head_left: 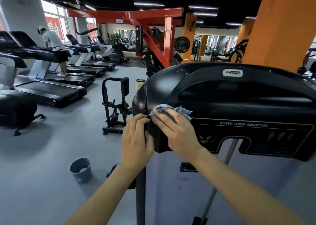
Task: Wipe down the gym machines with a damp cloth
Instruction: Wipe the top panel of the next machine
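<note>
At frame centre, the straight, slightly spread fingers (164, 119) of the right hand (177, 132) press the blue cloth (183, 111) flat against the black abductor machine (239, 96). The left hand (136, 143) curls its fingers round the machine's left edge. A grey bucket (80, 170) stands lower left.

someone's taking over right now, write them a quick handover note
Left hand grips the left edge of the shroud, fingers curled round it.
Right hand presses the cloth flat on the shroud's left front, fingers straight.
Bucket stands on the floor to the left.
Done: cannot tell how much is wiped.
Left: white specks near the shroud's top, likely the rest of the machine.
</note>
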Demonstrator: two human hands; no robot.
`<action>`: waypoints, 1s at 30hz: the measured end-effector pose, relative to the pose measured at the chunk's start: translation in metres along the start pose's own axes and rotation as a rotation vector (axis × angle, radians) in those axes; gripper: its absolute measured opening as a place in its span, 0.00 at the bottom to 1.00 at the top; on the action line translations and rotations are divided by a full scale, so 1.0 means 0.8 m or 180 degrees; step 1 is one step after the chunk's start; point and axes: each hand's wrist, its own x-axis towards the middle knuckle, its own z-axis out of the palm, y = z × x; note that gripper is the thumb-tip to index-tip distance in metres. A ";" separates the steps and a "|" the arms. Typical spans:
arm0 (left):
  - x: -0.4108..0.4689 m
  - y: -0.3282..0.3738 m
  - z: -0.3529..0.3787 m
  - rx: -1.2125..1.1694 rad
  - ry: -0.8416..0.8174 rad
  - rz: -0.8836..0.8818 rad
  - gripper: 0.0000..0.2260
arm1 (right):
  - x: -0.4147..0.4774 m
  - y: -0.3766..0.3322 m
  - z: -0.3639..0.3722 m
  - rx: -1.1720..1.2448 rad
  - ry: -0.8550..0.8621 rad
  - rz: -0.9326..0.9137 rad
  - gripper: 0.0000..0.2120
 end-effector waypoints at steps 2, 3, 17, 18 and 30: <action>-0.002 -0.008 -0.005 0.0004 -0.0124 0.0021 0.20 | 0.002 0.007 -0.007 -0.0109 -0.0089 -0.0248 0.24; -0.003 -0.011 -0.006 -0.0001 -0.0208 0.0013 0.21 | 0.011 0.014 -0.014 -0.0172 -0.0098 -0.0290 0.24; -0.009 -0.047 -0.016 -0.0329 -0.0672 -0.0303 0.30 | -0.053 -0.042 0.043 -0.0324 -0.0729 -0.0417 0.25; -0.010 -0.048 -0.017 -0.0331 -0.0698 -0.0328 0.30 | -0.068 -0.048 0.048 -0.0375 -0.0963 -0.0574 0.27; -0.008 -0.041 -0.019 -0.0358 -0.0563 -0.0286 0.31 | 0.006 -0.038 0.032 -0.0387 -0.0315 0.0058 0.28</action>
